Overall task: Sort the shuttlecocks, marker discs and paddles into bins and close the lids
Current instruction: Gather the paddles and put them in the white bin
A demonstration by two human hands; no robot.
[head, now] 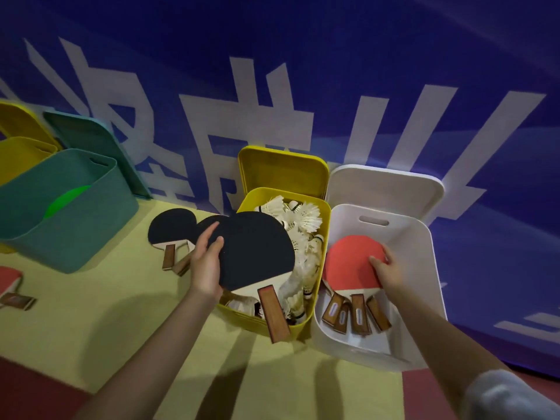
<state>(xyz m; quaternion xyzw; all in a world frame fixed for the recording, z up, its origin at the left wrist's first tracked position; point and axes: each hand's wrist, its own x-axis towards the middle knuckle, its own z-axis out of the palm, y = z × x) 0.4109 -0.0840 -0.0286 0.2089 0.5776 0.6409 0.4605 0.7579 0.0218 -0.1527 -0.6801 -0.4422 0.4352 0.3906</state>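
Note:
My left hand [207,262] grips the edge of a black-faced paddle [257,253] and holds it over the yellow bin [325,225], which is full of white shuttlecocks [306,219]. My right hand [391,269] holds a red-faced paddle [348,265] by its rim inside the white bin [424,268], on top of several other paddles whose wooden handles [357,313] show below it. Two more black paddles [171,228] lie on the floor left of the yellow bin. A green marker disc [65,200] sits in the teal bin [69,237].
Another red paddle [9,284] lies at the far left edge. A second yellow bin [18,153] stands behind the teal one. All the lids lean open against the blue banner wall [394,71]. The floor mat is yellow-green with a red strip in front.

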